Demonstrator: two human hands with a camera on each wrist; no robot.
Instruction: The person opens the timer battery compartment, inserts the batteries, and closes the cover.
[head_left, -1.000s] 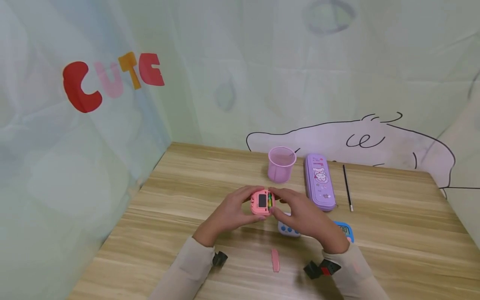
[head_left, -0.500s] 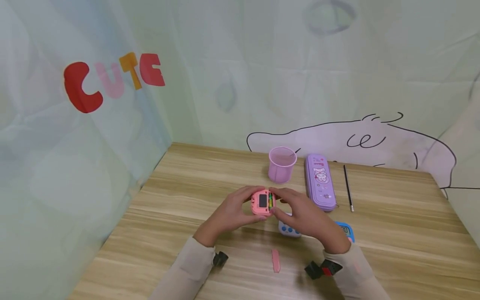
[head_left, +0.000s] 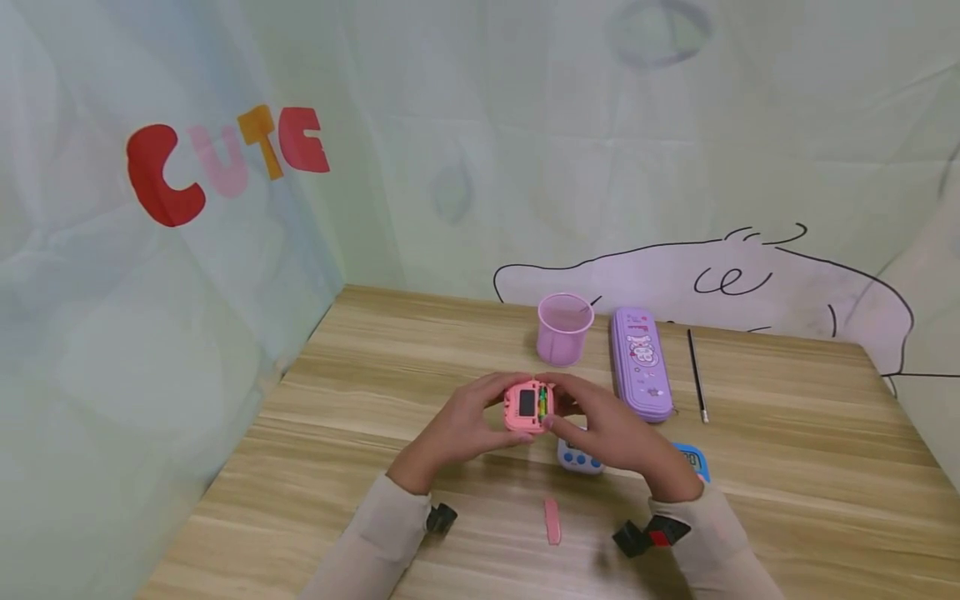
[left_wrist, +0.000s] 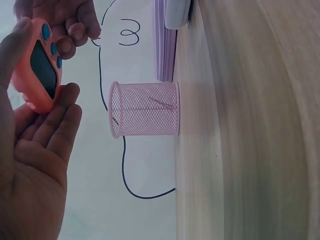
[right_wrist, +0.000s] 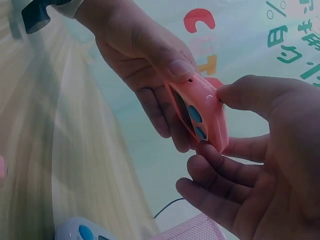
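Between both hands, above the table, is a pink digital timer [head_left: 519,423] with its back turned up. Its battery slot is uncovered, and a green-and-yellow battery [head_left: 543,403] lies inside. My left hand [head_left: 459,427] grips the timer's left side between thumb and fingers. At the slot end, my right hand [head_left: 617,429] pinches the timer, thumb near the battery. From below, the left wrist view shows the timer's dark screen and blue buttons [left_wrist: 46,32]. A narrow pink strip [head_left: 552,522], like a battery cover, lies on the table nearer to me.
Partly under the right hand lies a white timer [head_left: 579,460] with blue buttons. A blue timer [head_left: 694,461] shows beyond the right wrist. Farther back stand a pink mesh cup [head_left: 561,342] and a purple pencil case [head_left: 642,367], with a black pencil [head_left: 697,375] to the right.
The right hand's fingers and wrist have shifted slightly at the timer's slot end. The timer has moved a touch to the right; the left hand keeps its grip.
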